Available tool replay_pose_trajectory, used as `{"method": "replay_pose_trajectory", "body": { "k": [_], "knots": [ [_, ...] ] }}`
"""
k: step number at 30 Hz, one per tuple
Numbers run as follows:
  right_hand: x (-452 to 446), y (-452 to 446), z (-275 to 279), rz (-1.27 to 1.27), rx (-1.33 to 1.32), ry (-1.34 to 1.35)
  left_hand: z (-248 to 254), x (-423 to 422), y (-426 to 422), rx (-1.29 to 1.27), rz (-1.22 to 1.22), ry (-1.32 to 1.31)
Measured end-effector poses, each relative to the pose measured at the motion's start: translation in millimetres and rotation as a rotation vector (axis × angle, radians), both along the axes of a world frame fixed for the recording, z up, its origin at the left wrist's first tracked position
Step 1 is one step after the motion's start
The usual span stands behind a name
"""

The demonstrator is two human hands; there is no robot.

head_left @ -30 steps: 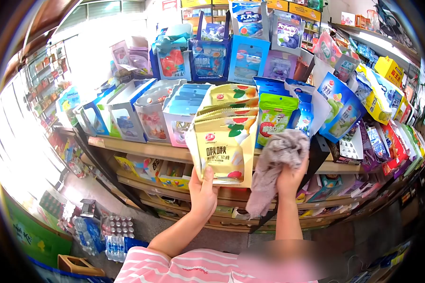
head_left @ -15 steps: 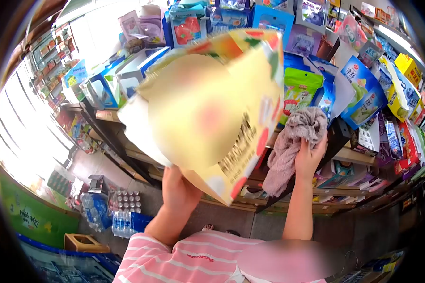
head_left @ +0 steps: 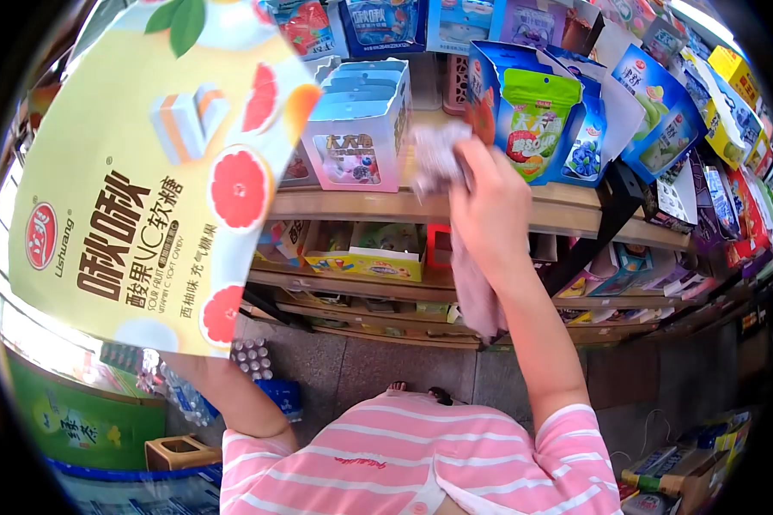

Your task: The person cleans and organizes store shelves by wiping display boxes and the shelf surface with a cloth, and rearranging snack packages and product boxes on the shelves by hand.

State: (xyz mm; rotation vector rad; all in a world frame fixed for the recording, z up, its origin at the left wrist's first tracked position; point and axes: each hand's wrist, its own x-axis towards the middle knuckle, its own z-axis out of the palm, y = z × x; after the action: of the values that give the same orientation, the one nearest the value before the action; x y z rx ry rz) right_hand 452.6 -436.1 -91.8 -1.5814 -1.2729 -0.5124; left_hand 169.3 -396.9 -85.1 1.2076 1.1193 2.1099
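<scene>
We have the yellow candy box point(head_left: 137, 232) filling the upper left of the frame, tilted, printed face toward us. The left forearm point(head_left: 245, 402) runs up under its lower edge, so we take it the left hand supports it from behind or below; that hand is hidden and we cannot tell how its fingers sit. Holding it off to that side likely leaves the right arm room to reach the wooden shelf point(head_left: 386, 204).

The right hand point(head_left: 489, 215), centre, has its fingers closed on a cloth point(head_left: 477, 296): bunched part up at the shelf, loose end hanging past the front edge. We guess the bunching gives a firmer hold. The cloth sits between the white-pink box point(head_left: 361, 129) and the green pouch point(head_left: 537, 120); both face outward, probably so the fronts show.

Hard to make out: the cloth's upper part is blurred, so we cannot say whether it touches the shelf. The candy box's top is cut off by the frame, and it covers much of the left-side background. Lower right cartons point(head_left: 683, 472) are dim.
</scene>
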Motion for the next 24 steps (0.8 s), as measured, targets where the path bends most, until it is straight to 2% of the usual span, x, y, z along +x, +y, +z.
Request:
{"method": "replay_pose_trajectory", "body": {
  "k": [1,3,4,5,6,7,8,10,13,15,16,17,18,20,22,24],
  "knots": [
    [-4,16,10,-0.092,0.021,-0.059,-5,-12,6,0.010,0.013,0.126],
    [-3,52,16,-0.271,-0.255,-0.151,-9,-35,19,0.141,-0.872,-0.743],
    [-2,56,6,-0.279,-0.259,-0.144,-11,-40,25,0.117,-0.874,-0.790],
    [2,61,-4,-0.202,-0.463,-0.169,-11,-43,28,0.116,-0.887,-0.785],
    [7,66,-7,-0.125,-0.664,-0.197,-12,-43,29,0.104,-0.673,-0.723],
    [11,69,-5,-0.139,-0.664,-0.200,-8,-35,28,0.086,-0.458,-0.664],
    [16,71,-4,-0.098,-0.695,-0.161,1,-23,24,-0.042,-0.212,-0.486],
    [20,82,-6,-0.056,-0.738,-0.101,-3,-22,33,-0.025,-0.150,-0.408],
    [40,128,3,-0.160,-0.911,-0.064,-13,-28,42,0.050,-0.108,-0.263],
    [51,147,9,-0.160,-0.932,-0.130,-4,-25,42,-0.051,-0.134,-0.488],
    [55,153,11,-0.149,-0.962,-0.190,-10,-40,45,0.024,-0.426,-0.753],
    [59,157,11,-0.152,-0.961,-0.182,-15,-39,47,0.022,-0.432,-0.747],
    [60,156,10,-0.143,-0.925,-0.263,-14,-30,41,0.023,-0.272,-0.386],
    [57,150,7,-0.170,-0.842,-0.361,-15,-22,31,0.021,-0.121,-0.014],
    [51,146,8,-0.201,-0.826,-0.322,-14,-19,28,0.034,-0.180,-0.051],
    [41,139,16,-0.256,-0.859,-0.252,-21,-25,31,0.036,-0.155,0.218]
  ]
}}
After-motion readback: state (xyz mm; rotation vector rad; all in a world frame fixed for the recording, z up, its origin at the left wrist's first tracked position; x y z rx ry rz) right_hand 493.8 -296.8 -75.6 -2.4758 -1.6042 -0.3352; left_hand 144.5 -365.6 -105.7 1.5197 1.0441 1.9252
